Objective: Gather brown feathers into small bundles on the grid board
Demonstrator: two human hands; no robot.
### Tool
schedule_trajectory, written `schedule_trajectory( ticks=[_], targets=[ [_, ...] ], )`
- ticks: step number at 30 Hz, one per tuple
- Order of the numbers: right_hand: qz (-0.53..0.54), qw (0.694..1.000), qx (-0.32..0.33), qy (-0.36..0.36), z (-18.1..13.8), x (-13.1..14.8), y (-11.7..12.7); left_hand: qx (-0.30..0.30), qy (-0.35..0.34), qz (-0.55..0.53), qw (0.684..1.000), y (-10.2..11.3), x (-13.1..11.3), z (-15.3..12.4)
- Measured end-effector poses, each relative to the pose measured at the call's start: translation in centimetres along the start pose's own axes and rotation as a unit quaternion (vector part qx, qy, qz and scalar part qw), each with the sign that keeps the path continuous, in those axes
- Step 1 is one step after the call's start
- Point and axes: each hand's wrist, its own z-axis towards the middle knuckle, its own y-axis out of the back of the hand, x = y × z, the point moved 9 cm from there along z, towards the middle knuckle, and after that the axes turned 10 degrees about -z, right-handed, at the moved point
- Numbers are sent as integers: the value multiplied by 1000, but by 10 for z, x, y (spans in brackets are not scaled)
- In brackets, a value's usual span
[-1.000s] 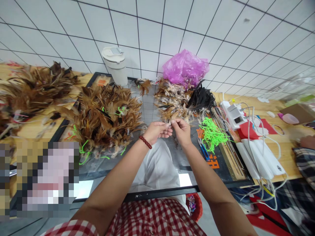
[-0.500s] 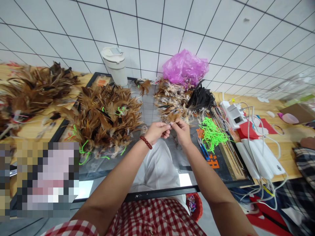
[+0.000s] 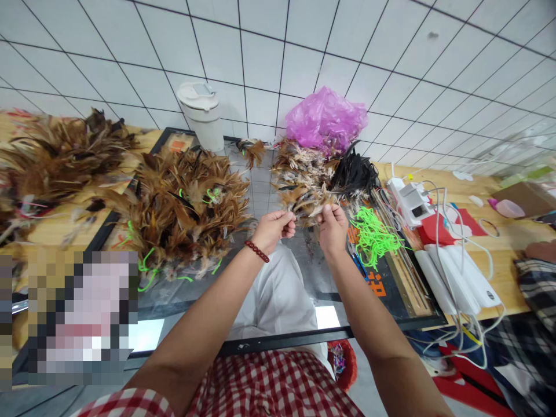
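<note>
Both forearms reached forward over the dark tabletop (image 3: 208,289), angled inward, with the hands apart just short of a loose feather pile (image 3: 299,168). The left hand (image 3: 274,227), a dark red beaded bracelet (image 3: 256,251) around its wrist, stood to the left of that pile's near edge, knuckles up and fingers curled toward the palm. Its thumb pressed against the side of the index finger; whether a feather sat between them was too small to tell. The right hand (image 3: 332,227) was raised with its fingertips at the pile's near edge, thumb and index finger drawn together and the others folded; what lay in that pinch could not be made out either.

The brown feathers closest to the hands lay roughly crosswise, while others behind pointed in mixed directions. Black feathers (image 3: 355,171) adjoined the pile's right side, their long axes running mostly front to back. Left of the hands lay a broad heap of brown feather bundles (image 3: 186,214), tips fanning several ways. Neon-green cords (image 3: 377,234) lay tangled just right of the right hand.
</note>
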Motion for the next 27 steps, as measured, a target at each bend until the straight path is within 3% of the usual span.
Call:
schedule_trajectory(
  ticks=[3, 8, 13, 27],
  targets=[
    [-10, 999, 29, -7, -3, -2, -7, -23, 5, -26, 999, 3, 1, 0],
    [-65, 996, 69, 2, -11, -5, -20, 2, 39, -8, 999, -2, 7, -3],
    [-80, 994, 74, 3, -13, -5, -23, -11, 46, -8, 999, 0, 7, -2],
    [-36, 998, 50, -29, -13, -6, -22, -51, -14, -19, 998, 4, 3, 0]
  ],
)
